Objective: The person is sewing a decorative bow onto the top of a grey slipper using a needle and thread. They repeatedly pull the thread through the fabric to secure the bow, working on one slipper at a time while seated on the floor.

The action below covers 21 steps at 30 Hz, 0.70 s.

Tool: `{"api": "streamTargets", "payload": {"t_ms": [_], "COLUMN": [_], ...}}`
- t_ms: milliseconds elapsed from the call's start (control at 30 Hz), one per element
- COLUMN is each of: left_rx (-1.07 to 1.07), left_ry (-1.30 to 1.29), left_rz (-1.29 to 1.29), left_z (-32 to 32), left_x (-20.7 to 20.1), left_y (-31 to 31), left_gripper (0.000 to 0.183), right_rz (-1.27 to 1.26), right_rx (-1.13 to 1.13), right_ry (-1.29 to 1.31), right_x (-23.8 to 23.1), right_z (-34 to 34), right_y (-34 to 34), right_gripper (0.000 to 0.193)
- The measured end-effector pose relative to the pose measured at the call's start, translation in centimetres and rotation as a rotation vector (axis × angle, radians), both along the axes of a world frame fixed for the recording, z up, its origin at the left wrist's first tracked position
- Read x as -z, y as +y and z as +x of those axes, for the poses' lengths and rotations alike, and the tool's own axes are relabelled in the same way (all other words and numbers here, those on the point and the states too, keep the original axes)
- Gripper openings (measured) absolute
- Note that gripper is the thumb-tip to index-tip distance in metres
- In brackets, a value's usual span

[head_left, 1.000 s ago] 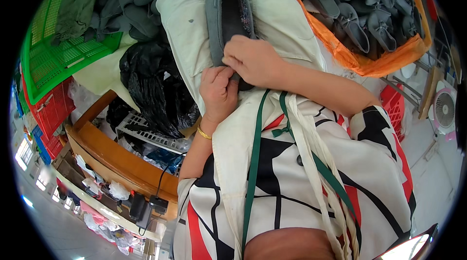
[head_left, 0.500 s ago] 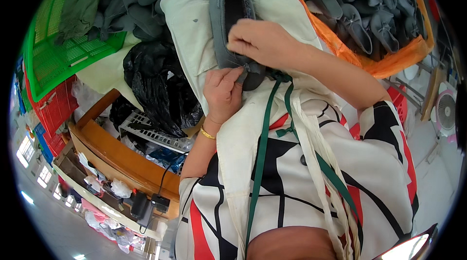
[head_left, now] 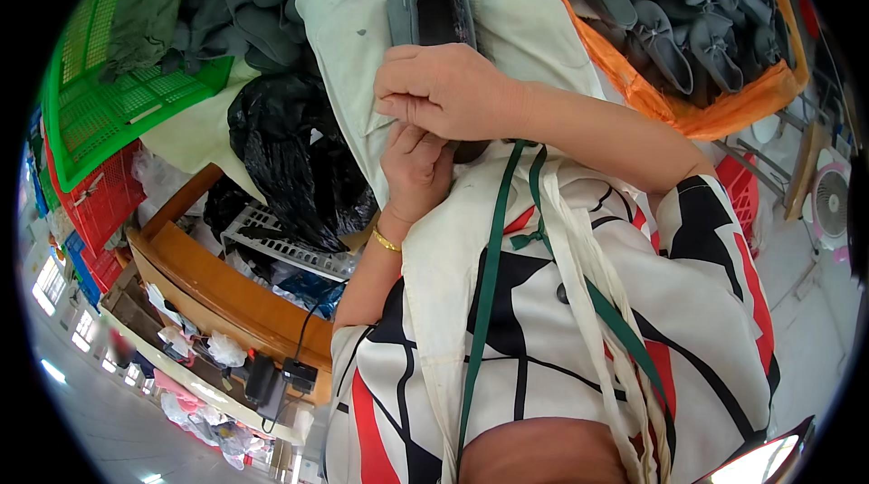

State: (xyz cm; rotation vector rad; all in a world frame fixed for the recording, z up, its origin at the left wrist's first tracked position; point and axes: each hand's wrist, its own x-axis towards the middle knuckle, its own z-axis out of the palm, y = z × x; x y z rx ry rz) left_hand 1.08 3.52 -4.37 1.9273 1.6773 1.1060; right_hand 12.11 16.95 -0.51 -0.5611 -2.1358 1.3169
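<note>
A grey slip-on shoe (head_left: 405,9) with a dark patterned lining lies on a cream cloth (head_left: 348,54) over my lap, heel away from me. Its front is mostly covered by my hands. My right hand (head_left: 448,90) reaches across the shoe with its fingers curled closed at the shoe's left side; whatever they pinch is hidden. Just beneath it, my left hand (head_left: 415,167) is closed at the left edge of the toe, its fingertips partly covered by the right hand. It appears to grip the shoe there.
Many grey shoes fill an orange-edged sack (head_left: 706,126) at the right. More grey shoes (head_left: 262,4) lie at the upper left, beside a green plastic basket (head_left: 136,113). A black plastic bag (head_left: 294,149) and a wooden chair (head_left: 226,276) stand left. A fan (head_left: 828,203) is far right.
My right hand has moved left across the shoe, from over its opening to its left side just above my left hand. My left hand has hardly moved.
</note>
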Motion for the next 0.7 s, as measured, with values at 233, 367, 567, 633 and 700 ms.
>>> {"api": "streamTargets", "payload": {"t_ms": [233, 367, 567, 633, 700], "left_rx": [-0.031, -0.013, 0.011, 0.037, 0.024], "left_ry": [-0.112, -0.224, -0.310, -0.305, -0.317], "left_rz": [-0.131, -0.259, -0.340, -0.353, -0.375], "left_z": [-0.4, -1.0, -1.2, -1.3, -1.2], "left_x": [-1.3, -1.9, -2.6, -2.1, -2.2], "left_y": [0.5, 0.5, 1.4, 1.4, 1.5], "left_gripper": [0.022, 0.021, 0.017, 0.016, 0.015], "right_rz": [-1.052, -1.128, -1.167, -1.227, -1.279], "right_rx": [-0.062, -0.134, -0.052, -0.069, -0.079], "right_ry": [-0.148, 0.071, 0.337, 0.379, 0.400], "right_x": [-2.5, -3.7, -4.6, -3.9, -3.6], "right_z": [1.6, 2.1, 1.3, 1.1, 0.9], "right_y": [2.1, 2.2, 2.7, 2.5, 2.5], "right_gripper": [0.021, 0.022, 0.021, 0.019, 0.017]}}
